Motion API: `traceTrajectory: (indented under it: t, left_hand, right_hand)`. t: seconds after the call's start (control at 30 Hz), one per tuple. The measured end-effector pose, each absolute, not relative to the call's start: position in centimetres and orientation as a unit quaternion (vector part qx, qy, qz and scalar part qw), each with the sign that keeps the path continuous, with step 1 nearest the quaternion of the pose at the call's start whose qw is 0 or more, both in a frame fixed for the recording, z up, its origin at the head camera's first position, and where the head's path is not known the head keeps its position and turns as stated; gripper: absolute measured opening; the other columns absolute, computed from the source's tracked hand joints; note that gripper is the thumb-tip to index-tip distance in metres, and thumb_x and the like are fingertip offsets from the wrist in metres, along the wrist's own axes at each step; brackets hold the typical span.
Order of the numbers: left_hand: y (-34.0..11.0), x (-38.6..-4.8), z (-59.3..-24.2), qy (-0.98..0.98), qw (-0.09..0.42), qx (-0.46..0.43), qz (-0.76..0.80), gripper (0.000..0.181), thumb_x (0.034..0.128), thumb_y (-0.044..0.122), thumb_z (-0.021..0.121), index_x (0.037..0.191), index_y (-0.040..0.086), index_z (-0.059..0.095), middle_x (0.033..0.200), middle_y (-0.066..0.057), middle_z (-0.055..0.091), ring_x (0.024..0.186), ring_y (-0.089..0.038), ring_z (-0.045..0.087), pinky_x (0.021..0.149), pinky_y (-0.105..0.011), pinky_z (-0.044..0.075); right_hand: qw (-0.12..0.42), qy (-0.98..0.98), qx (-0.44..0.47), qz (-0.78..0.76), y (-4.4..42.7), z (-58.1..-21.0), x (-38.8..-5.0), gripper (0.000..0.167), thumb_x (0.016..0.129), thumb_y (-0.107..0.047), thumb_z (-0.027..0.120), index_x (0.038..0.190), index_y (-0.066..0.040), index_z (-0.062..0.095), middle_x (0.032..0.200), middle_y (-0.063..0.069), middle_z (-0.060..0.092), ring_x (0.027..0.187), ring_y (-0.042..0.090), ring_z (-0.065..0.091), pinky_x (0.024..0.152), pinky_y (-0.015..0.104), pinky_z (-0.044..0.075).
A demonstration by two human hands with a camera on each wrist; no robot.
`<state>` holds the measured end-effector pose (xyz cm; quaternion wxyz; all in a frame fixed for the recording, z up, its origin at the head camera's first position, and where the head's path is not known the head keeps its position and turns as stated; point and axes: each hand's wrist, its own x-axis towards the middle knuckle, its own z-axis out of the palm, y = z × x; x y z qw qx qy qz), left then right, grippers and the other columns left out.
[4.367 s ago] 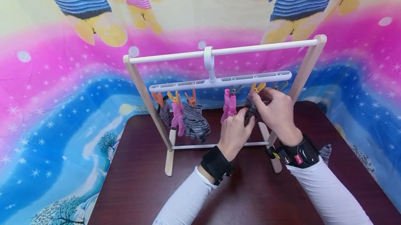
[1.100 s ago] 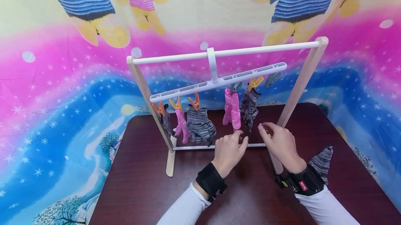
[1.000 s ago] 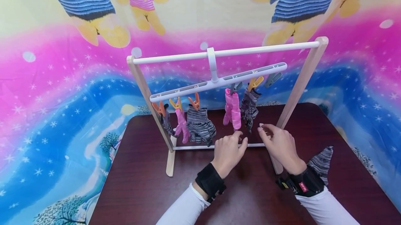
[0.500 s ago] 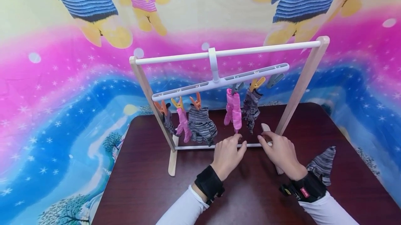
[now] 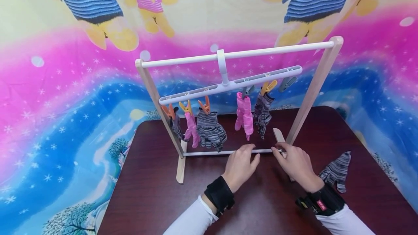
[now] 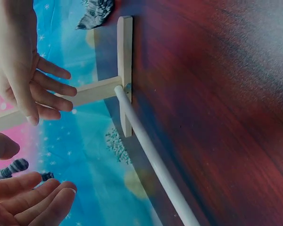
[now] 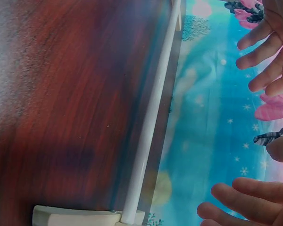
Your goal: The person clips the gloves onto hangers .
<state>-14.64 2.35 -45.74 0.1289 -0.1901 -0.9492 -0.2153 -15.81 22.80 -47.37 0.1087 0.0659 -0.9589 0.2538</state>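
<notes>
My left hand hovers low in front of the rack, fingers loosely bent and holding nothing. The right hand is just to its right, also holding nothing; the left wrist view shows its fingers spread. Above them hangs a grey-black striped glove in a yellow clip. Beside it, a pink glove hangs from a grey clip. On the hanger's left half are a larger striped glove, a pink glove and a dark striped glove. The rightmost grey clip holds nothing.
A white hanger, tilted with its right end higher, hooks over the top rod of a wooden-legged rack. A striped glove lies on the dark red table, by the right wrist. A patterned cloth stands behind.
Both hands have let go of the striped glove under the yellow clip and come down toward the lower rod. The hanger's right end has risen. Lately the hands have sunk slightly more.
</notes>
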Motion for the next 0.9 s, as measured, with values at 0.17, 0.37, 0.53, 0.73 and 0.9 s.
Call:
traceTrajectory:
  t: [0.17,0.37,0.53,0.73,0.9]
  left_hand:
    - [2.8,-14.1,-46.2,-0.953,0.126,-0.217,-0.167,0.033,0.0984,0.036,0.064,0.122,0.013,0.070,0.114,0.001,0.075,0.095,-0.010,0.075,0.076,-0.025,0.060]
    - [3.3,-13.8,-46.5,-0.953,0.145,-0.224,-0.141,0.032,0.0966,0.038,0.066,0.120,0.017,0.071,0.111,0.004,0.075,0.090,-0.009,0.075,0.067,-0.024,0.058]
    - [3.8,-13.5,-46.6,-0.946,0.169,-0.247,-0.126,0.030,0.0943,0.038,0.069,0.116,0.018,0.071,0.107,0.005,0.075,0.086,-0.008,0.074,0.064,-0.023,0.057]
    - [4.4,-12.8,-47.2,-0.938,0.196,-0.271,-0.094,0.028,0.0928,0.041,0.070,0.112,0.020,0.070,0.100,0.007,0.073,0.078,-0.008,0.071,0.057,-0.022,0.053]
    - [4.9,-12.3,-47.7,-0.932,0.211,-0.284,-0.077,0.028,0.0913,0.042,0.070,0.110,0.021,0.070,0.100,0.008,0.073,0.078,-0.008,0.071,0.056,-0.023,0.053]
  right_hand:
    - [0.091,-0.961,0.059,0.253,23.7,-47.5,-15.5,0.038,0.099,-0.037,0.063,0.116,-0.004,0.072,0.089,0.017,0.076,0.064,0.026,0.065,0.049,0.036,0.045]
    - [0.092,-0.961,0.056,0.254,24.9,-47.8,-15.2,0.039,0.100,-0.037,0.062,0.115,-0.002,0.072,0.076,0.011,0.072,0.055,0.015,0.056,0.046,0.031,0.039]
    - [0.106,-0.961,0.049,0.250,26.0,-47.9,-15.1,0.036,0.098,-0.034,0.065,0.115,-0.003,0.072,0.078,0.012,0.072,0.054,0.013,0.053,0.046,0.029,0.035]
    - [0.113,-0.962,0.042,0.245,27.6,-48.1,-14.7,0.033,0.097,-0.031,0.067,0.112,-0.003,0.072,0.081,0.015,0.073,0.052,0.012,0.050,0.045,0.029,0.032]
    - [0.118,-0.963,0.035,0.240,29.0,-48.1,-14.4,0.036,0.098,-0.032,0.065,0.113,0.000,0.070,0.081,0.016,0.072,0.049,0.010,0.046,0.043,0.028,0.030]
